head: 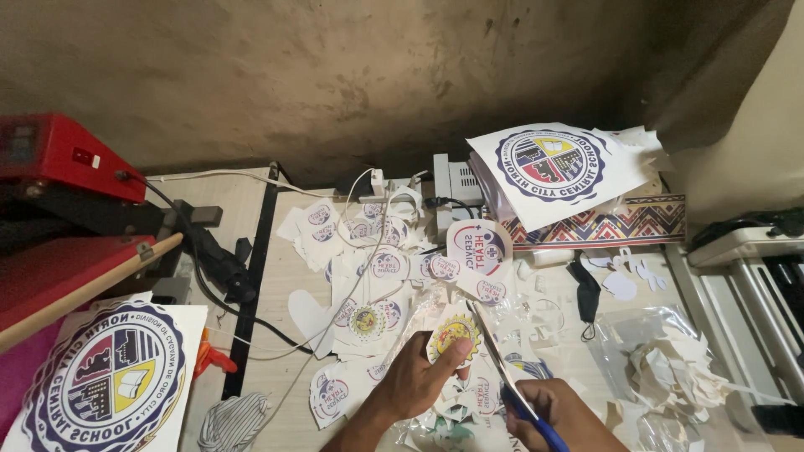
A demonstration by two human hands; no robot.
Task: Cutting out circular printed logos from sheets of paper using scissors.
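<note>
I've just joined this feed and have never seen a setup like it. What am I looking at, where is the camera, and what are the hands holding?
No machine is doing the work: these are a person's two bare hands, filmed by one camera worn on their head, looking down at a pale wooden table. The left hand pinches a round yellow-and-red printed paper emblem. The right hand grips blue-handled scissors, blades reaching up beside the emblem. Cut-out round paper stickers and white paper scraps cover the table. A red heat press stands at far left.

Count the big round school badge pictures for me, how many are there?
2. One big badge sheet lies at bottom left beside the red press; the other big badge sheet sits top right on a stack. More may be hidden underneath.
</note>
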